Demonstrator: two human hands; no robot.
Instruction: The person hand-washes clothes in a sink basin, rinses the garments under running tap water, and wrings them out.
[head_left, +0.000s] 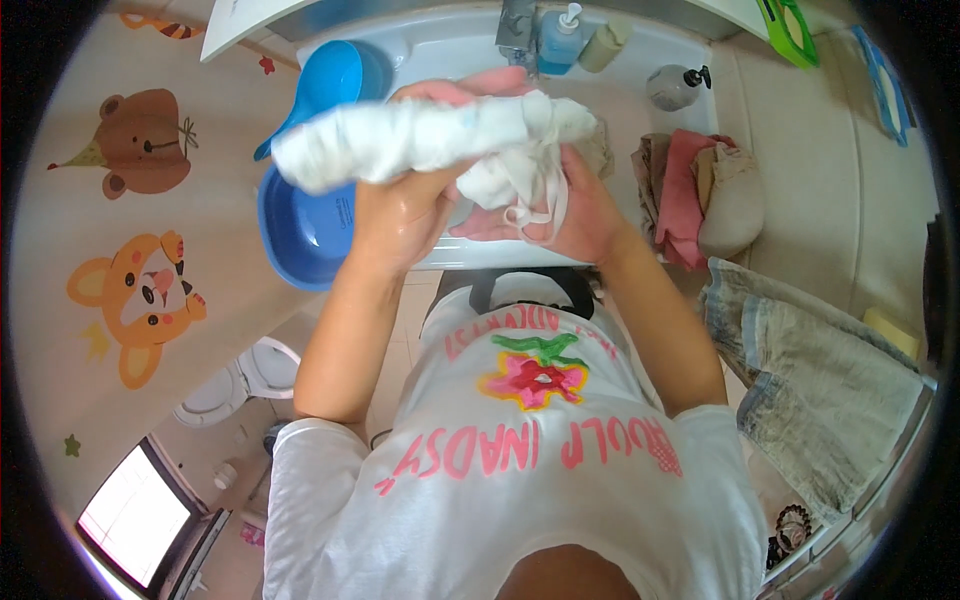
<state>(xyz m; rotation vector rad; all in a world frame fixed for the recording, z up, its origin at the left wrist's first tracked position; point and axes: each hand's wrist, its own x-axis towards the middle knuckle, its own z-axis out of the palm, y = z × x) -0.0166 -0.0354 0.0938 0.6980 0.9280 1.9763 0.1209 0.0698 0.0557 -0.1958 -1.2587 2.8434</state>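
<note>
A wet white cloth (420, 139), twisted into a thick roll, is held up above the white washbasin (465, 255). My left hand (401, 214) grips the roll around its middle, with fingers showing past its far side. The roll's left end sticks out free and is blurred. My right hand (592, 206) holds a bunched part of the same cloth between thumb and fingers. Thin white straps (551, 199) hang in loops over the right palm. Part of the right fingers lies behind the cloth.
Left are a blue dipper (330, 82) and a blue plastic basin (304, 232). At the back stand a blue pump bottle (559, 45), a green tube (606, 46) and a clear pump bottle (671, 86). Right, folded pink and beige cloths (686, 191) and a grey towel (825, 397) hang.
</note>
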